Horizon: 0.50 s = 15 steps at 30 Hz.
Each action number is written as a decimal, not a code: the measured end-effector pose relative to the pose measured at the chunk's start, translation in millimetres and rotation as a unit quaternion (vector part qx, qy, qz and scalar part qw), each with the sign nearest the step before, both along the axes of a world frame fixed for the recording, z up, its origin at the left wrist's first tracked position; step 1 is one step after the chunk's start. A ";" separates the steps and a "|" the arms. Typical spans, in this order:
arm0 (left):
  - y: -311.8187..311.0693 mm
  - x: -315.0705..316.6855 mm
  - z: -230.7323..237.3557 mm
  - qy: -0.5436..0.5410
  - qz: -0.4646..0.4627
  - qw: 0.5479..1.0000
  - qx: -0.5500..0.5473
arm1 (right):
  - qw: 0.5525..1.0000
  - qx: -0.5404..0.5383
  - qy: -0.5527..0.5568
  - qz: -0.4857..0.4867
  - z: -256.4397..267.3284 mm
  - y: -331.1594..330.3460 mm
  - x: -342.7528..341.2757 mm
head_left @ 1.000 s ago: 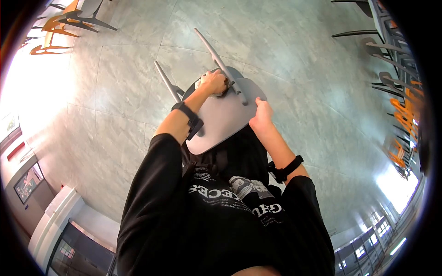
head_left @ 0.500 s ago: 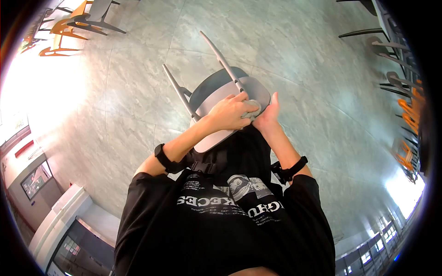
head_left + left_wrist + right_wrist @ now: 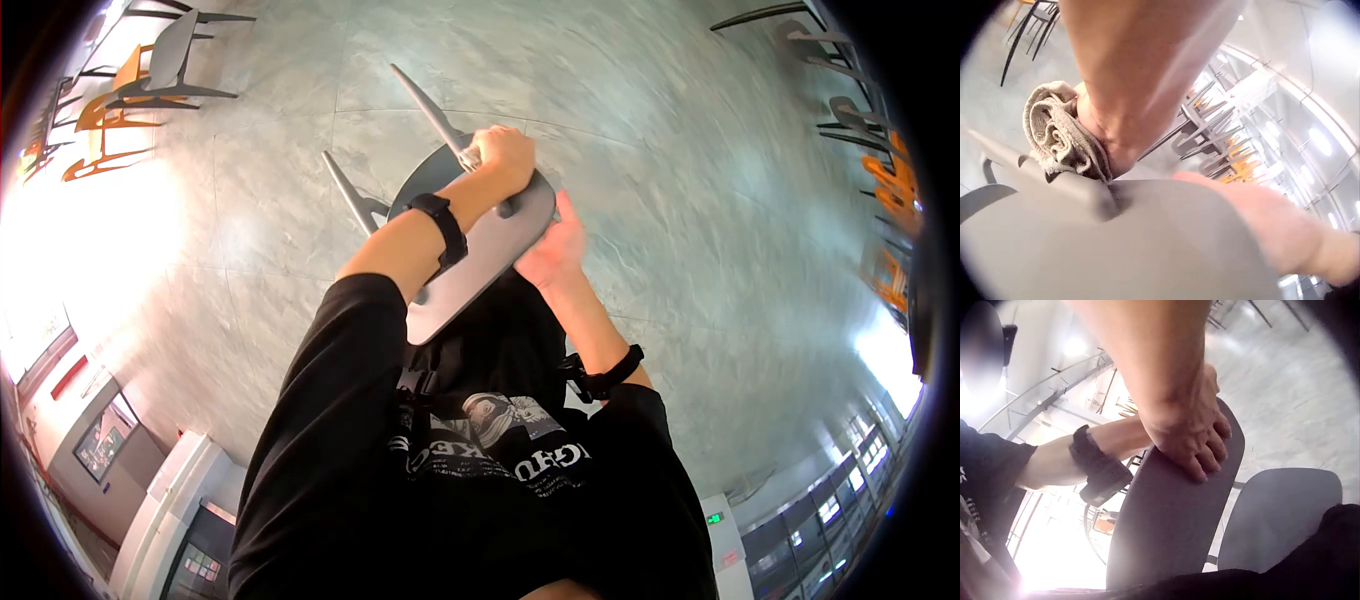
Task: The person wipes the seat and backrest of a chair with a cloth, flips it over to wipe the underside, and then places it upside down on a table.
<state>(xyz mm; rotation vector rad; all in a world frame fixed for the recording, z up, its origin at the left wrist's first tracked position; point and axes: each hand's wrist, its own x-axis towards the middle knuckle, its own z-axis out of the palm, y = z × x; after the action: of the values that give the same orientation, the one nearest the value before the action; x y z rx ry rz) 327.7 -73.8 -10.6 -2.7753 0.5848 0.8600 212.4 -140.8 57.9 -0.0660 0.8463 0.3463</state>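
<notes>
A grey chair [image 3: 480,265] is held in front of the person's body, its smooth panel facing up and two grey bars [image 3: 425,105] sticking out away from the body. My left hand [image 3: 508,160] grips a rolled beige cloth [image 3: 1060,134] at the base of the right-hand bar. In the left wrist view the cloth lies against that bar, beyond the panel's edge. My right hand [image 3: 556,250] holds the panel's right edge. The right wrist view shows its fingers [image 3: 1207,456] laid over the panel's other face. A second grey panel [image 3: 1279,519] shows behind.
Grey and orange chairs [image 3: 170,60] stand at the far left, with more orange chairs [image 3: 890,185] along the right side. Grey tiled floor [image 3: 680,250] surrounds the person. A white cabinet-like unit [image 3: 170,500] is at the lower left.
My left hand moved with the cloth from between the bars to the panel's right edge, then forward to the right-hand bar. My right hand kept the edge; the chair turned slightly.
</notes>
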 end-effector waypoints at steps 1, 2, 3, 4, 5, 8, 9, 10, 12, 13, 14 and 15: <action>2.9 5.2 -15.9 -0.023 -0.027 0.999 0.032 | 1.000 0.003 -0.009 0.011 1.3 -1.3 1.3; 6.6 10.8 -28.5 -0.046 -0.054 0.995 0.065 | 1.000 0.006 -0.018 0.022 2.3 -2.6 2.3; 10.3 17.9 -35.6 -0.032 -0.064 0.996 0.062 | 0.999 0.029 -0.018 0.007 0.8 -4.4 2.1; 15.1 25.2 -43.2 -0.018 -0.075 0.995 0.059 | 0.999 0.032 -0.019 0.005 0.5 -4.6 3.8; 18.3 29.6 -40.5 -0.004 -0.086 0.995 0.057 | 0.999 0.036 -0.020 0.003 2.0 -3.9 4.9; 22.9 36.4 -22.9 0.103 -0.049 0.993 -0.020 | 0.999 0.030 -0.028 0.005 3.0 -1.8 5.6; 23.6 33.0 -6.4 0.114 -0.011 0.991 -0.062 | 0.999 0.026 -0.031 0.006 2.7 -1.3 5.8; 25.0 24.5 18.2 0.123 0.028 0.987 -0.104 | 1.000 0.019 -0.025 0.003 1.3 -0.7 7.3; 32.4 1.1 68.1 0.124 0.096 0.966 -0.204 | 1.000 0.008 -0.014 0.003 -0.8 3.1 10.4; 39.1 -13.5 73.7 0.088 0.090 0.963 -0.238 | 1.000 0.002 0.003 0.009 1.4 5.7 12.9; 42.9 -23.5 101.0 0.114 0.130 0.939 -0.299 | 1.000 -0.004 0.021 0.014 4.5 6.4 14.1; 52.1 -44.6 95.0 0.018 0.090 0.933 -0.349 | 0.999 -0.010 0.038 0.020 6.8 6.5 15.2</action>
<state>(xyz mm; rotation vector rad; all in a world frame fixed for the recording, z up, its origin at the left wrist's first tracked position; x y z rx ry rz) 283.1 -21.7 84.4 -3.5050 0.7740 0.8660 227.6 -134.2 64.7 -0.0887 0.9250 0.3793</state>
